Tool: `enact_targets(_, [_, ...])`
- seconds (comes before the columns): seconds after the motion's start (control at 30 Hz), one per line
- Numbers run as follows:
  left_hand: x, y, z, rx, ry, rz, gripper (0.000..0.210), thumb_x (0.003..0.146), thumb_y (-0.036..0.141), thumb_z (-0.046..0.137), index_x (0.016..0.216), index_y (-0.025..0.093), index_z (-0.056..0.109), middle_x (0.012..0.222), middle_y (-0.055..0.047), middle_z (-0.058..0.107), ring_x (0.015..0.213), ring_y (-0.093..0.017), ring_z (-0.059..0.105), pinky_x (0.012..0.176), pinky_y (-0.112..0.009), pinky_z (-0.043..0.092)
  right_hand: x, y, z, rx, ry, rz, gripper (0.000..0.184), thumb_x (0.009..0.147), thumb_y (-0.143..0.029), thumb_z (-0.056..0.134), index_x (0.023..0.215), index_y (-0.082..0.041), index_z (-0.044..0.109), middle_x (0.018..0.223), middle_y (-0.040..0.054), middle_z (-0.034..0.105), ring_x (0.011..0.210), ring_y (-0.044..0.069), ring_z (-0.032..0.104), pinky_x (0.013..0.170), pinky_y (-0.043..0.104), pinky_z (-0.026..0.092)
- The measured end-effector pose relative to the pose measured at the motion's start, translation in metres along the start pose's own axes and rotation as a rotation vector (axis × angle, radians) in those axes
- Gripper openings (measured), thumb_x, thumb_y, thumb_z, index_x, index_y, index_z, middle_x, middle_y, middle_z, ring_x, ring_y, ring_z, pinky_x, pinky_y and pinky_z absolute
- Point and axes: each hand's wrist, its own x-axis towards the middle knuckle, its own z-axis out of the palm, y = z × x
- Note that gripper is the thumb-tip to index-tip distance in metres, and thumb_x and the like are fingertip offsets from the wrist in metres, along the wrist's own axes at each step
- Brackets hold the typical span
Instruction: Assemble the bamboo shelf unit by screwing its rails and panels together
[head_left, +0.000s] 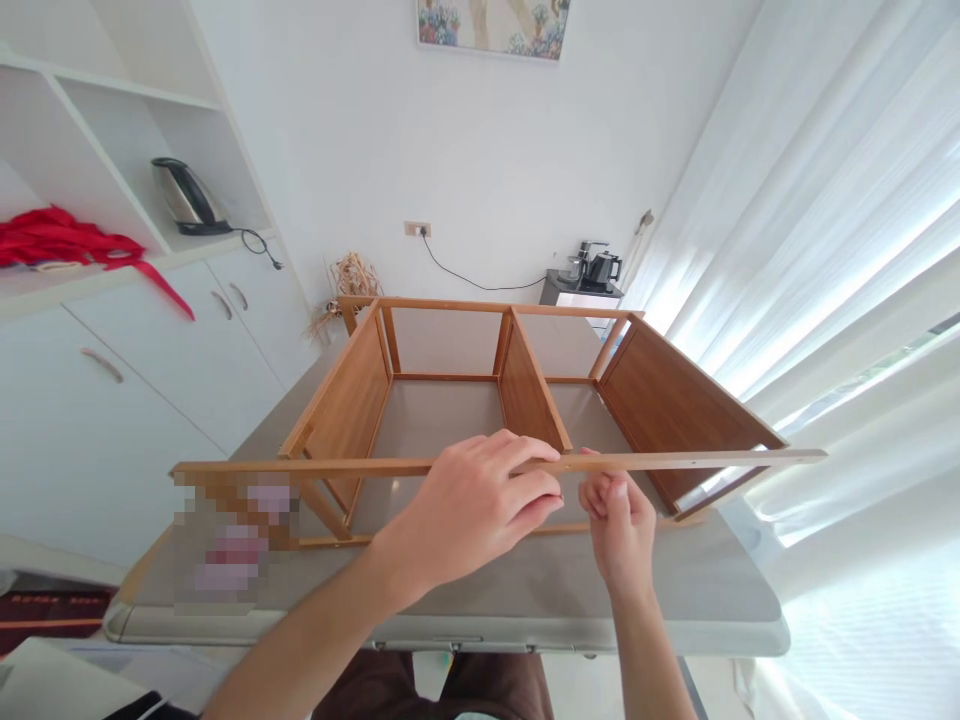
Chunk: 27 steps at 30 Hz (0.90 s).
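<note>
A brown wooden shelf frame (525, 375) lies on its side on the table, with three flat boards set between its long rails. My left hand (480, 500) rests over the near upper rail (360, 467), its fingers wrapped round the wood close to the end of the middle board (532, 385). Just right of it, my right hand (622, 525) is closed below the same rail, thumb against curled fingers. One fingertip reaches up behind the rail. Whatever those fingers pinch is too small or hidden to make out.
The grey table (540, 590) has a rounded front edge close to my body. At the left, white cabinets hold a kettle (187, 195) and red cloth (67, 240). White curtains (847, 200) hang on the right. A small stand (577, 290) with a black kettle is at the back.
</note>
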Motion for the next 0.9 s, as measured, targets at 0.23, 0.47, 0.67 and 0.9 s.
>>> enact_targets(0.23, [0.011, 0.007, -0.001, -0.144, 0.104, 0.019, 0.011, 0.099, 0.023, 0.057, 0.101, 0.021, 0.068, 0.1, 0.001, 0.071, 0.091, -0.013, 0.059, 0.082, -0.029, 0.047, 0.005, 0.011, 0.013, 0.145, 0.003, 0.058, 0.042, 0.091, -0.049, 0.064, 0.068, -0.02, 0.045, 0.061, -0.0059, 0.038, 0.059, 0.009, 0.034, 0.054, 0.024, 0.031])
enact_targets(0.47, [0.016, 0.004, -0.002, -0.14, 0.145, 0.026, 0.016, 0.098, 0.017, 0.059, 0.113, 0.019, 0.063, 0.085, 0.004, 0.07, 0.076, -0.009, 0.06, 0.08, -0.027, 0.048, 0.001, 0.013, 0.007, 0.152, 0.002, 0.057, 0.038, 0.089, -0.047, 0.066, 0.069, -0.019, 0.048, 0.061, -0.0056, 0.037, 0.059, 0.009, 0.035, 0.054, 0.024, 0.031])
enact_targets(0.67, [0.022, -0.001, -0.002, -0.13, 0.142, 0.049, 0.03, 0.098, 0.01, 0.054, 0.125, 0.023, 0.06, 0.099, 0.003, 0.073, 0.091, -0.011, 0.064, 0.085, -0.027, 0.049, 0.006, 0.006, 0.007, 0.184, -0.03, 0.053, 0.036, 0.09, -0.044, 0.065, 0.07, -0.019, 0.049, 0.062, -0.0056, 0.036, 0.059, 0.009, 0.032, 0.054, 0.024, 0.029])
enact_targets(0.9, [0.024, -0.003, 0.0, -0.178, 0.157, -0.022, 0.015, 0.096, 0.02, 0.063, 0.111, 0.023, 0.062, 0.099, 0.006, 0.075, 0.087, -0.008, 0.067, 0.082, -0.023, 0.049, 0.011, 0.006, 0.011, 0.154, -0.037, 0.084, 0.044, 0.089, -0.052, 0.065, 0.066, -0.02, 0.044, 0.059, -0.0064, 0.035, 0.057, 0.009, 0.032, 0.053, 0.024, 0.031])
